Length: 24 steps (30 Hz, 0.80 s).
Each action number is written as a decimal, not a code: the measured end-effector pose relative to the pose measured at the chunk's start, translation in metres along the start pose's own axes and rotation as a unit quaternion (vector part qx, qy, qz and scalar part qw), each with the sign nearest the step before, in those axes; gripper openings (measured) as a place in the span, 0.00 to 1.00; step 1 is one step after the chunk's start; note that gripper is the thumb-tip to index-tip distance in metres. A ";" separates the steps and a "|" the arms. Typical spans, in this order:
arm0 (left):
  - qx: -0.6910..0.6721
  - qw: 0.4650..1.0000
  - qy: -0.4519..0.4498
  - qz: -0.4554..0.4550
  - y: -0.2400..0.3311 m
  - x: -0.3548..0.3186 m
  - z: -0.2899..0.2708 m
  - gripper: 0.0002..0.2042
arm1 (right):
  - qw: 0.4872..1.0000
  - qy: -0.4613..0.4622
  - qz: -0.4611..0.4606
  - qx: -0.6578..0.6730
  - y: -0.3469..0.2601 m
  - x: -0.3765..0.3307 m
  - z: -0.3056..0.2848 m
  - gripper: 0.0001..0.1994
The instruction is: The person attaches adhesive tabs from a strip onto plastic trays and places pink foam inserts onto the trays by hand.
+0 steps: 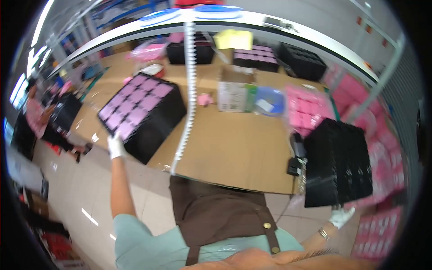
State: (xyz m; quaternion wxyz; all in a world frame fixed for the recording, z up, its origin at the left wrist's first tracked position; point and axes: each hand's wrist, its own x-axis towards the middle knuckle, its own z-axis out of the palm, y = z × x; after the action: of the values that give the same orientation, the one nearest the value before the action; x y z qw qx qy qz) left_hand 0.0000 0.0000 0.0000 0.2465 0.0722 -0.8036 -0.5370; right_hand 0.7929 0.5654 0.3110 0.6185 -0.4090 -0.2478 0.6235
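My left hand, in a white glove, is at the near left corner of a black box with rows of pink squares on its top. Its fingers close on the edge there, and the box sits at an angle on the left part of the table. Far to the right, my right hand, also gloved in white, grips the lower edge of a second black box. That box is at the table's right end, with a plain dark side facing up. Some of the right fingers are hidden behind it.
A brown-topped table spans the front. On it are a white carton, a blue round container, bagged pink pieces and a black adapter. A white ribbed strip crosses the view. Someone sits at left. Pink bags are piled at right.
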 end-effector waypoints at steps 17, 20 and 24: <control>-0.226 0.841 -0.363 0.332 0.416 -0.178 0.135 0.19 | 0.983 0.151 -0.049 0.087 0.145 -0.059 -0.028 0.33; -0.110 0.705 -0.487 0.504 0.459 -0.288 0.156 0.22 | 0.985 0.127 -0.050 0.103 0.153 -0.056 -0.030 0.26; -0.160 0.575 -0.631 0.495 0.498 -0.389 0.193 0.29 | 0.984 0.132 -0.070 0.099 0.157 -0.056 -0.034 0.27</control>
State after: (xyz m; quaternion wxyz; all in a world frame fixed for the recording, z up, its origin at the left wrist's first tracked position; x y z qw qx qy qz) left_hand 0.3204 0.5140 0.2652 -0.0875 -0.7347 -0.5678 -0.3607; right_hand 0.7257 0.4867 0.1762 0.7253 -0.4059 -0.1291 0.5409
